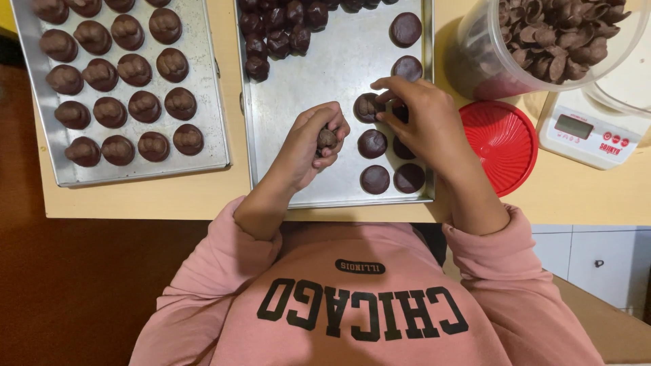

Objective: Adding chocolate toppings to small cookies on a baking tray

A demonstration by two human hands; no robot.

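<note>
Wooden desk [203,196] space is tight: your left hand [308,146] curls shut around a chocolate piece [327,139] above the tray [319,74]. Your right hand [420,115] pinches a chocolate disc [366,107] in the tray's right-hand column; press hard and it may crack or nudge neighbouring discs.

The right hand [420,118] covers part of a chocolate disc [367,107]; curled left hand [308,146] half-hides a brown piece [327,138]. Far trays [203,81] and cereal tub [488,61] run off-frame.
</note>
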